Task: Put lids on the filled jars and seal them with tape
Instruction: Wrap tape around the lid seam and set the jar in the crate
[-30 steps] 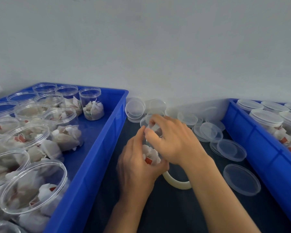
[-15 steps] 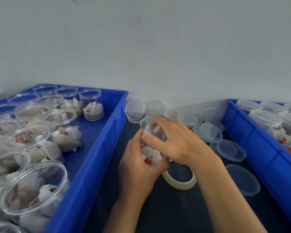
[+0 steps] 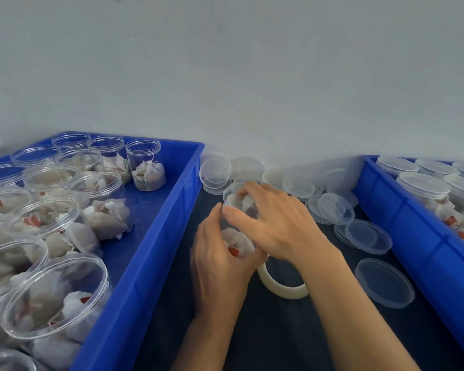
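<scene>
Left hand: my left hand [image 3: 220,266] grips the filled jar [image 3: 237,241] body.
Right hand: my right hand [image 3: 276,223] clasps its lid [image 3: 232,194].
Tape roll: tape roll [image 3: 281,286] at jar's 5 o'clock.

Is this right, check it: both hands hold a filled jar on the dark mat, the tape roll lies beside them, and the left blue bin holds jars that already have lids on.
One detail is wrong. The head view shows the jars in the left blue bin are open, with no lids; the lidded jars sit in the right blue bin. Both the left hand and right hand do hold the filled jar, tape roll beside them.
</scene>
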